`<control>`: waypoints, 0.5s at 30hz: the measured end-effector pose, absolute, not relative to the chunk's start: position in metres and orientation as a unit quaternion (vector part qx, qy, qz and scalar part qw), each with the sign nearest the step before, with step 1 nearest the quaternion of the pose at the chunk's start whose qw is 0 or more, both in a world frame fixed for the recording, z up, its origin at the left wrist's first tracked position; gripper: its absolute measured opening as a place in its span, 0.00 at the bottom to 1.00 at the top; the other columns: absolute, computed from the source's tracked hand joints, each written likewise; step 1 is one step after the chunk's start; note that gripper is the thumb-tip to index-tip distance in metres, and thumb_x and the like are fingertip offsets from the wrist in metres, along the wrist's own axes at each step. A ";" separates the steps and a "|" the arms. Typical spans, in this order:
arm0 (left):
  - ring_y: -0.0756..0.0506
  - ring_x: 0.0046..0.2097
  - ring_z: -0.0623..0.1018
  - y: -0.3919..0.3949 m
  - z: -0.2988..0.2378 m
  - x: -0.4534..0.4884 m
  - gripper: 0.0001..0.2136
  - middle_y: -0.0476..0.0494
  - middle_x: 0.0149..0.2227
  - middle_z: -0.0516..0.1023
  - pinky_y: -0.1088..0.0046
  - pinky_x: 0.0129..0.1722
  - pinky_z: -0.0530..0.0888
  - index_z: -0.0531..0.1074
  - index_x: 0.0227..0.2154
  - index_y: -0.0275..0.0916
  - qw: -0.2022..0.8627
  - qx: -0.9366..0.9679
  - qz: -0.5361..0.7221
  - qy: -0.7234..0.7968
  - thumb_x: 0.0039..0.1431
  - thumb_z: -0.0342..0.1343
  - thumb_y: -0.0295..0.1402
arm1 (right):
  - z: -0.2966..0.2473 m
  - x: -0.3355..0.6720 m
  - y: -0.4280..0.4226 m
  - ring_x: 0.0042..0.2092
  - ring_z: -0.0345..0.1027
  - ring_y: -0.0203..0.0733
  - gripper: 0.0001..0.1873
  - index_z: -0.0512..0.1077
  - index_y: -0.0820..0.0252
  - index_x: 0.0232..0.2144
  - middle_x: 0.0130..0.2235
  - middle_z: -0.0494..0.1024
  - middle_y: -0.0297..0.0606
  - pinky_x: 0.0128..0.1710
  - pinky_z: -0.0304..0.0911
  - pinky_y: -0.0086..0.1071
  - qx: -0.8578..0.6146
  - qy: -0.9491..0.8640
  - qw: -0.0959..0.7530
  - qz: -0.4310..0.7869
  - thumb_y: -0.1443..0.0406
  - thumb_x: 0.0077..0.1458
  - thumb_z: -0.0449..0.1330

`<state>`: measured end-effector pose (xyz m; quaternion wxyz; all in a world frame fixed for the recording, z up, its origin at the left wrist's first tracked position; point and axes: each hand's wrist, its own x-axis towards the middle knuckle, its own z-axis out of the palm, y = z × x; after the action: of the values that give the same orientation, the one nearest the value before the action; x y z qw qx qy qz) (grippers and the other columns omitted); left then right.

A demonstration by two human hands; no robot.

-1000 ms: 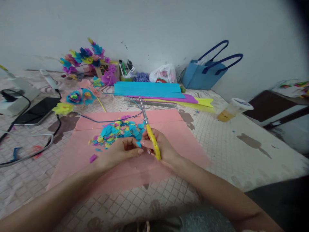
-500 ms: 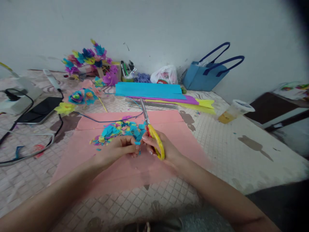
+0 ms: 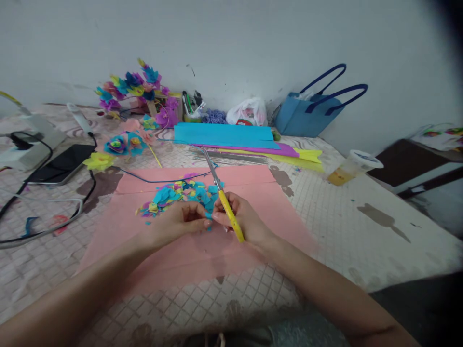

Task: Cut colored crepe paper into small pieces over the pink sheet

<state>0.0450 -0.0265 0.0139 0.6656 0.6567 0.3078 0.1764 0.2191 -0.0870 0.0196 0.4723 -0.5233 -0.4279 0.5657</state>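
The left hand (image 3: 181, 220) is nearly closed, thumb and forefinger pinching a small blue paper scrap (image 3: 209, 215) above the middle of a pink paper sheet (image 3: 173, 260) laid on the worktop (image 3: 347, 226). The right hand (image 3: 246, 220) is curled around the yellow-handled scissors (image 3: 230, 214), its thumb and fingertips meeting the left ones at the scrap; whether they grip it too, I cannot tell. The scissor blades look closed and point away from the person, tilted slightly left, their tips reaching past the sheet's far edge. Just beyond the left hand, a heap of paper clippings (image 3: 168, 195) in blue, yellow, pink and purple lies on the sheet, and a dark blue cord (image 3: 159, 181) curves behind it. Farther back lie a folded length of blue crepe paper (image 3: 224, 133), with purple paper (image 3: 287, 149) and yellow paper (image 3: 311, 155) showing from under it. On the left are paper flowers (image 3: 125, 143) and a smartphone (image 3: 62, 165); on the right, a lidded plastic cup (image 3: 349, 168) leans over near the worktop's edge, and a blue tote bag (image 3: 307, 115) stands against the wall.
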 end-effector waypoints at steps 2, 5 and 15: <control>0.49 0.29 0.73 -0.026 0.017 0.045 0.09 0.48 0.26 0.76 0.74 0.29 0.69 0.73 0.27 0.36 0.653 0.666 0.188 0.309 0.50 0.63 0.37 | 0.018 0.219 -0.087 0.20 0.56 0.27 0.22 0.62 0.58 0.30 0.24 0.66 0.24 0.17 0.54 0.24 -0.527 -0.431 0.475 0.557 0.62 0.36 0.71; 0.49 0.28 0.74 -0.026 0.020 0.045 0.08 0.47 0.25 0.77 0.74 0.30 0.70 0.74 0.25 0.37 0.640 0.674 0.195 0.313 0.51 0.63 0.37 | 0.019 0.219 -0.088 0.22 0.58 0.28 0.21 0.63 0.58 0.30 0.26 0.65 0.25 0.18 0.55 0.24 -0.525 -0.440 0.481 0.547 0.63 0.37 0.71; 0.51 0.26 0.72 -0.023 0.020 0.043 0.09 0.50 0.22 0.75 0.75 0.30 0.68 0.73 0.22 0.36 0.688 0.631 0.196 0.301 0.51 0.63 0.35 | 0.019 0.223 -0.088 0.17 0.57 0.28 0.17 0.63 0.58 0.31 0.18 0.64 0.22 0.14 0.48 0.22 -0.500 -0.425 0.455 0.602 0.61 0.43 0.66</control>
<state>0.0432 -0.0234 0.0202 0.6875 0.6311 0.3008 0.1962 0.2234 -0.0877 0.0186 0.4554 -0.5000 -0.4248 0.6018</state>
